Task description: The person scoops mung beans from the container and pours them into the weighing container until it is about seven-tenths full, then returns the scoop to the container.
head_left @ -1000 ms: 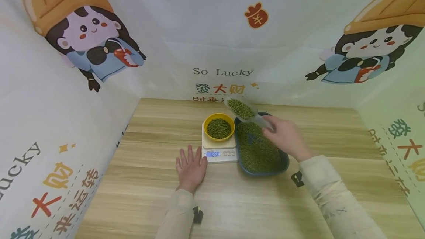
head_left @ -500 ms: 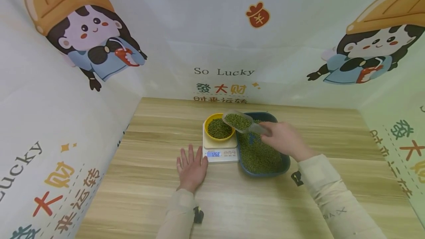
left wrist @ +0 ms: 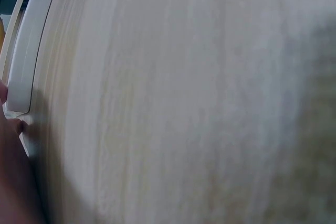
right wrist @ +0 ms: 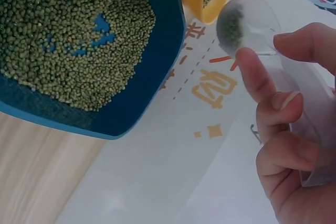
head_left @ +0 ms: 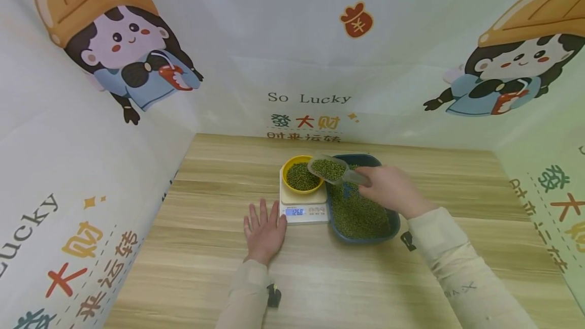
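Observation:
A clear plastic scoop (head_left: 359, 177) loaded with green mung beans (head_left: 328, 168) is gripped by my right hand (head_left: 390, 189), fingers curled round its handle. Its front overlaps the right rim of a yellow bowl (head_left: 303, 192) in the head view. That bowl, partly filled with mung beans, stands on a white kitchen scale (head_left: 305, 219) whose display reads 126.8. My left hand (head_left: 265, 235) lies on the table with fingers spread, thumb right at the scale's front left corner. In the left wrist view the scale's edge (left wrist: 29, 45) shows beside part of that hand (left wrist: 16, 166).
A dark blue bin (head_left: 361, 240) of mung beans stands right of the scale, under my right hand. Small bits of its blue floor (right wrist: 102, 22) show through the beans. Printed cloth walls (head_left: 388, 90) enclose the wooden table (head_left: 219, 187) at the back and sides.
My right hand has brought the loaded scoop down from behind the bin to the yellow bowl's right rim. The left hand and the 126.8 reading stay the same.

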`<state>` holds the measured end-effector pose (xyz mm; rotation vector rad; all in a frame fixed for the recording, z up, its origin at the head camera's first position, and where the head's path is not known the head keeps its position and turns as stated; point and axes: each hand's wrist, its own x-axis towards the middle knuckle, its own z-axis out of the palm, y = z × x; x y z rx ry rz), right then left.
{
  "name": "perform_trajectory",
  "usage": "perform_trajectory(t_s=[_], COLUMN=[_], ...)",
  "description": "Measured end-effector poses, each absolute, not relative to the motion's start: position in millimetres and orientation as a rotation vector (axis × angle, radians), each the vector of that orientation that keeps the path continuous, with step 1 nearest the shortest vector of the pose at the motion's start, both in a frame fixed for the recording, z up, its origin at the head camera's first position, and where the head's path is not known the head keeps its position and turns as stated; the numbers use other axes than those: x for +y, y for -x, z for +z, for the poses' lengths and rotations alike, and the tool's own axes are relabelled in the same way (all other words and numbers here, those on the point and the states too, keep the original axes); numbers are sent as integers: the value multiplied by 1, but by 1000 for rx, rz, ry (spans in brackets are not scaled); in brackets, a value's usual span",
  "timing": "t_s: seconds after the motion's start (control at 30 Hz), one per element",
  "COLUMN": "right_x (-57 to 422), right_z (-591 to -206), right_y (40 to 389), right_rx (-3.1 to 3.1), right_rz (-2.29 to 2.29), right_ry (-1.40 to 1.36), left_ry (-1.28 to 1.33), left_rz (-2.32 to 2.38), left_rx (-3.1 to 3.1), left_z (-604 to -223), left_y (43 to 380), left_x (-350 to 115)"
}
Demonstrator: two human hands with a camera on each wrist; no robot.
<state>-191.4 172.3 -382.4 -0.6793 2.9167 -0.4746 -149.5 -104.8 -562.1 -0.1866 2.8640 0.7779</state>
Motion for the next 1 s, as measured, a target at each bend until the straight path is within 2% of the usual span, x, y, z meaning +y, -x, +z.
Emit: perform_trajectory(t_s=[1.0], right_x=[160], right_z=[-376], right_y=[194], right_rx=[2963], right_rz=[-240], right_ry=[813], left_ry=[175], left_rz=[793], left_rx=[2878], left_z=[-561], left_y=[148], left_x=[-106])
